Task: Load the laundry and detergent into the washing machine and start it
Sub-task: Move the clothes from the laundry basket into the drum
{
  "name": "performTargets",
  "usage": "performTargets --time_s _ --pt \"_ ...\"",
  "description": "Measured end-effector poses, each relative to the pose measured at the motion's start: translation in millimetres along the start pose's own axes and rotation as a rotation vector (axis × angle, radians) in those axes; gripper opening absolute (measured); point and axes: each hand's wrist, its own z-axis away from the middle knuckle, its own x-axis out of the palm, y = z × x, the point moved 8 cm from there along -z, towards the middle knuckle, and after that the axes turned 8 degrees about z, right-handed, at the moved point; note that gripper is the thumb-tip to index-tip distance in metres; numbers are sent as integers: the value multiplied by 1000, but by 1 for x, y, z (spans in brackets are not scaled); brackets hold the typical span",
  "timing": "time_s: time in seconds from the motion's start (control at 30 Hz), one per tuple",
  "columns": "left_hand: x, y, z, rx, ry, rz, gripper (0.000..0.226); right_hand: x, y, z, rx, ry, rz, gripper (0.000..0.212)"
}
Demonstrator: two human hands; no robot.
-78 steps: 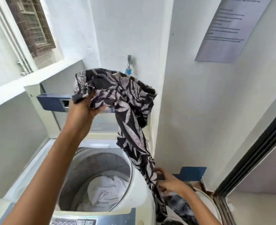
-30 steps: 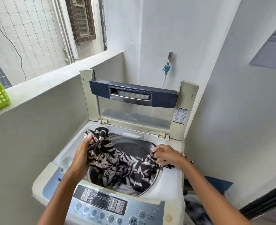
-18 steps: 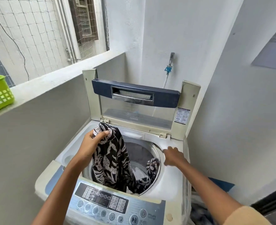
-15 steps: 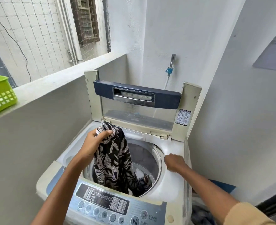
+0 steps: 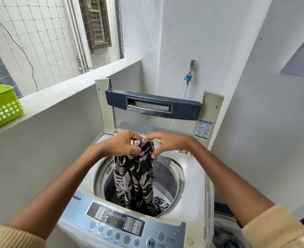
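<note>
A top-loading white washing machine (image 5: 192,176) stands before me with its lid (image 5: 153,108) raised. A black-and-white leaf-print garment (image 5: 135,178) hangs down into the drum, its lower end lying on pale laundry at the bottom. My left hand (image 5: 124,144) grips the garment's top above the drum opening. My right hand (image 5: 167,143) pinches the same bunched top from the right side. The control panel (image 5: 122,224) runs along the machine's near edge.
A green plastic basket (image 5: 1,106) sits on the ledge at the left. A tap with a blue fitting (image 5: 189,76) is on the wall behind the lid. Dark laundry in a tub (image 5: 226,235) lies on the floor at the machine's right.
My right hand left the machine's rim and came over to take hold of the garment's top beside my left hand. The garment hangs straighter into the drum.
</note>
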Motion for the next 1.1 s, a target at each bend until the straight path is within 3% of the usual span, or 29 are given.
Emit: performTargets --time_s 0.1,0.17,0.23,0.33,0.4,0.47,0.57,0.7,0.8,0.9,0.97,1.1 --pt "-19 -9 -2 25 126 -313 26 -27 6 8 7 74 93 21" --pt "-36 -21 0 -57 208 -569 27 -56 12 17 90 266 290 19" --pt "-57 -36 7 -193 230 -670 20 -84 14 34 208 526 474 21" --pt "-91 -37 20 -258 445 -586 20 -104 8 56 279 846 507 34" --pt "-110 -16 30 -165 766 -496 18 -111 1 64 300 1015 521 40" --pt "-117 4 43 -15 1052 -257 19 -118 -9 73 282 1225 475 40" --pt "-115 17 53 140 1241 21 22 -125 -23 84 246 1460 424 37" --pt "-99 -10 42 117 1242 238 16 -114 -1 59 307 1214 200 31" --pt "-74 -56 28 -58 1173 318 15 -79 37 32 372 966 -66 36" --pt "-38 -122 10 -362 928 271 21 -24 83 5 483 640 -188 24" --pt "-10 -158 1 -507 699 244 21 14 111 -1 532 433 -253 30" --pt "19 -174 -1 -544 569 135 9 48 140 16 529 320 -426 6"
